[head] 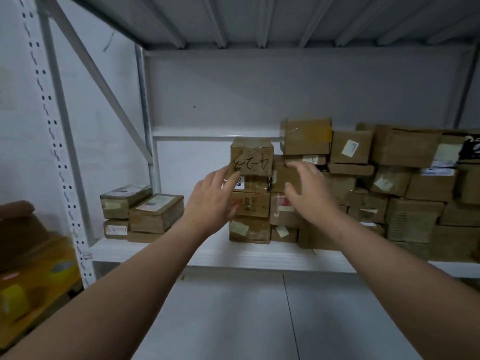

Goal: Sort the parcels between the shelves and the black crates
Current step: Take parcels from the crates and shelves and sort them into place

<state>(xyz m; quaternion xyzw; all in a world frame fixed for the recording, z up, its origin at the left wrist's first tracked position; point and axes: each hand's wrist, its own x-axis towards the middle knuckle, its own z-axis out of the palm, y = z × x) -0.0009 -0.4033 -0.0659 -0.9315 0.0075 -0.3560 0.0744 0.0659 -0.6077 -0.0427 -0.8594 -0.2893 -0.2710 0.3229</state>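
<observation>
While both hands are spread, nothing gripped, brown taped parcel w/ black scrawl is seen atop shelf stack; left hand touching, right hand beside.

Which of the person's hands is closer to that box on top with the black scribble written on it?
Left. The left hand has fingertips at the lower left corner of the scribbled box; the right hand is open off to its right, in front of the neighbouring stack.

Small parcel stack left on shelf; large parcel pile right, well apart.
</observation>
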